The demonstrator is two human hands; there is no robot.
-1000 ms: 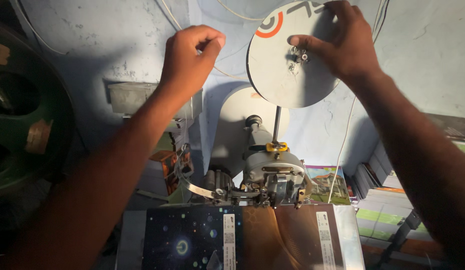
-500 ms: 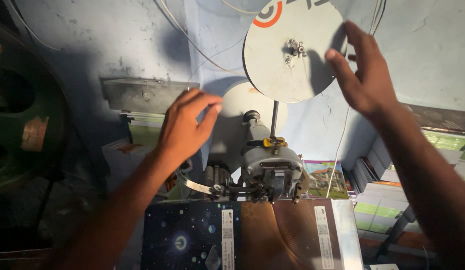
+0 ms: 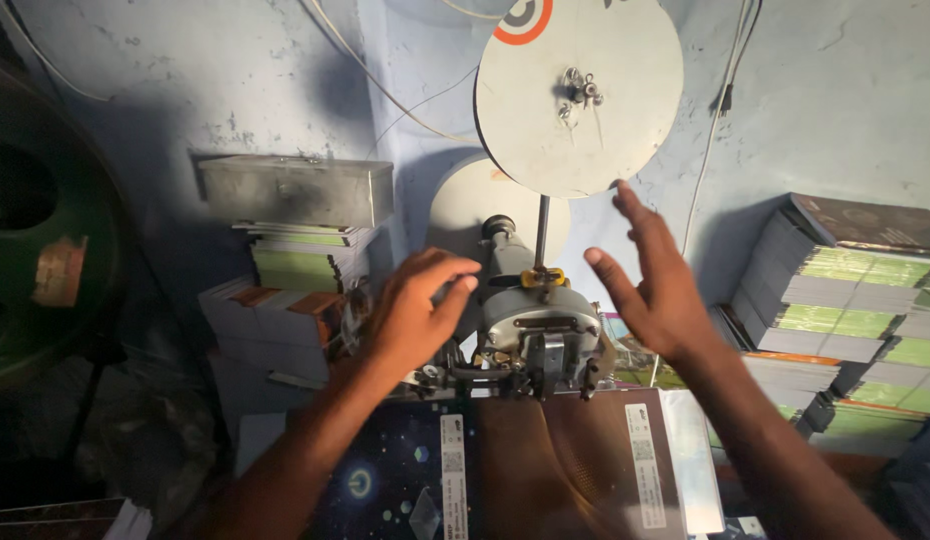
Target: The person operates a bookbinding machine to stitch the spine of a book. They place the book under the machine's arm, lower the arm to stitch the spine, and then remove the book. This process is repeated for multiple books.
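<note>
A grey metal stitching machine head (image 3: 537, 325) stands in front of me, with a thin rod rising to a large pale round disc (image 3: 578, 95) that carries a small fastener at its centre. My left hand (image 3: 415, 310) hovers just left of the machine head, fingers curled and apart, holding nothing. My right hand (image 3: 653, 280) is open to the right of the machine, below the disc's rim, fingers spread and empty. Under the machine lies an opened dark booklet cover (image 3: 505, 475) with a starry print on its left half.
Stacks of green and white booklets (image 3: 845, 300) rise at the right, and more stacks (image 3: 295, 265) sit at the left under a grey metal box (image 3: 297, 190). A large dark green wheel (image 3: 40, 250) fills the far left. Cables (image 3: 720, 100) hang down the blue wall.
Both hands have come down from the disc and the wall. The left one dropped to beside the machine head; the right one let go of the disc and lowered to the machine's right.
</note>
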